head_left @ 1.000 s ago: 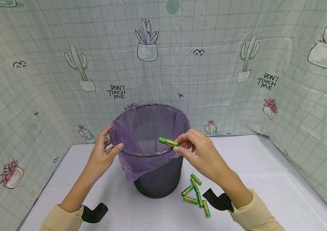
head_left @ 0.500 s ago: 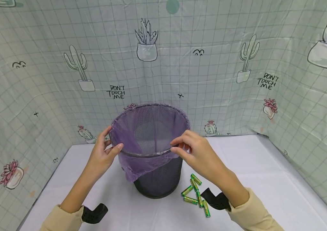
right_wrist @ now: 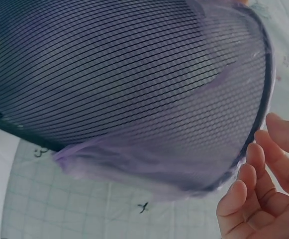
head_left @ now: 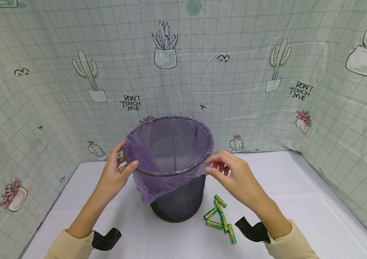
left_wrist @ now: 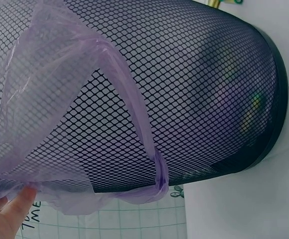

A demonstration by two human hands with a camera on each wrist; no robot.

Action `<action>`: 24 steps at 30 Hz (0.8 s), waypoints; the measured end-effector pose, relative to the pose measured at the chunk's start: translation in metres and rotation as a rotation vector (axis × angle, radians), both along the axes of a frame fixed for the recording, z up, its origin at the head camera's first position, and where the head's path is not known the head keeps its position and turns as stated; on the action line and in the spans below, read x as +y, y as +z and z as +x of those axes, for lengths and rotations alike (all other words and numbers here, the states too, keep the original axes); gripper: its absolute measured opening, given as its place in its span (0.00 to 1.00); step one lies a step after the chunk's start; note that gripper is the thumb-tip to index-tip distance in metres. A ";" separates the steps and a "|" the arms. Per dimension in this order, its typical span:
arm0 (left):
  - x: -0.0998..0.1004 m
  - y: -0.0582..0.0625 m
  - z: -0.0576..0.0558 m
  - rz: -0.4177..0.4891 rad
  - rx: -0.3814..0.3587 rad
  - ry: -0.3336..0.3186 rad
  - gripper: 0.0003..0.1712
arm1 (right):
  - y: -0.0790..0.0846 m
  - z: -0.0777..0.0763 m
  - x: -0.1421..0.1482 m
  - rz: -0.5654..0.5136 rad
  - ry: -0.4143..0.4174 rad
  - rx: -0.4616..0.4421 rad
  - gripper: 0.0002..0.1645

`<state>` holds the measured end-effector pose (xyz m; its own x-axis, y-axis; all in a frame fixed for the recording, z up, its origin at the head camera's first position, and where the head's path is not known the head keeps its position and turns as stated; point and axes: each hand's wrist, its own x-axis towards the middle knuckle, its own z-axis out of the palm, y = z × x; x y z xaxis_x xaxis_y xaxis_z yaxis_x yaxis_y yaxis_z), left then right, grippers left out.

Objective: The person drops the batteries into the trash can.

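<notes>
A black mesh wastebasket (head_left: 191,194) stands upright in the head view, lined with a thin purple bag (head_left: 152,187) folded over its rim. My left hand (head_left: 116,171) grips the rim on the left, thumb in front and fingers round the outer side. Beside the rim on the right is my right hand (head_left: 235,174), its fingers loosely bent with nothing between them. Several green and yellow batteries (head_left: 232,233) lie on the table right of the basket's base. Blurred green-yellow spots show through the mesh low in the basket (left_wrist: 184,109) in the left wrist view.
A white tabletop (head_left: 283,201) lies under everything. A cactus-print cloth (head_left: 189,86) hangs behind and on both sides, with its back part just beyond the basket. Black wrist mounts (head_left: 107,239) sit at both sleeves.
A battery between the right thumb and fingers over the basket was let go and is gone from the hand. The right hand then moved right, off the opening. The left hand stayed put.
</notes>
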<state>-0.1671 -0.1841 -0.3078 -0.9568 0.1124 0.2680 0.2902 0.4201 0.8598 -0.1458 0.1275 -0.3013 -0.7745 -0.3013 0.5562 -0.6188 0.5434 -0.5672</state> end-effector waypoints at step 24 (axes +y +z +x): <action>-0.001 -0.001 -0.001 -0.011 0.008 0.005 0.42 | -0.087 -0.019 0.051 0.053 -0.188 -0.403 0.15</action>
<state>-0.1683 -0.1850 -0.3092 -0.9553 0.1102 0.2742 0.2945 0.4313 0.8528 -0.1651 0.1786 -0.3879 -0.9701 -0.1547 0.1868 -0.2422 0.6597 -0.7114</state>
